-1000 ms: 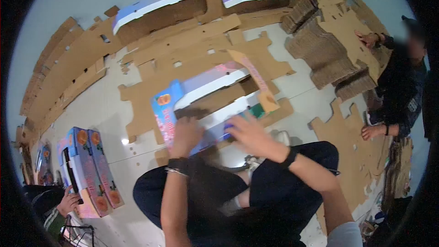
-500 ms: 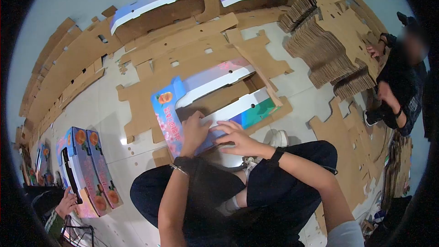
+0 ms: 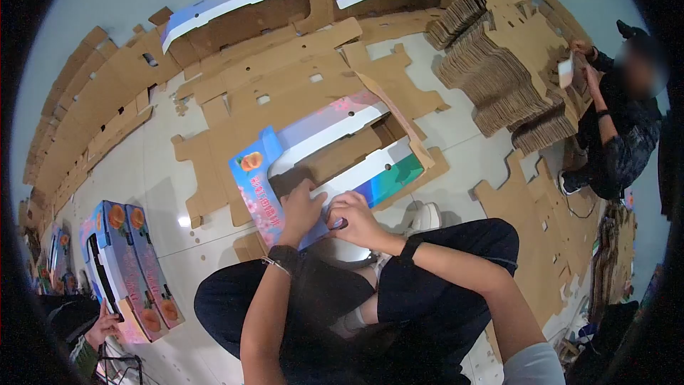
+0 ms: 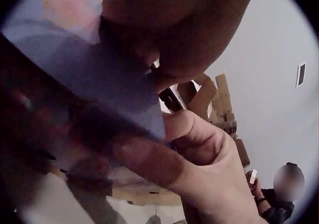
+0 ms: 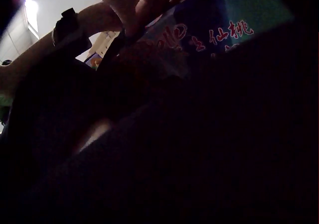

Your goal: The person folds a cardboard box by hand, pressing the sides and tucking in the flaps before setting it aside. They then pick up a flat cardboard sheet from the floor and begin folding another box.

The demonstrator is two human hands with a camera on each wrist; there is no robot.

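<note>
Item: one printed carton [image 3: 388,185], lying centre, near the person's legs, over flat cardboard [image 3: 214,142] on the floor. Grips: left hand [image 3: 301,208] curling narrowly over its near panel; right hand [image 3: 353,221] pinching that panel's near edge. Hazards, as judged: the panel creasing or tearing if the hands are pulling unevenly; the right end flap [image 3: 399,117] springing loose, nothing visibly holding it. Markings: red lettering [image 5: 234,32], "仙桃" showing legibly, neighbouring characters blurring; no brand reading clearly.
</note>
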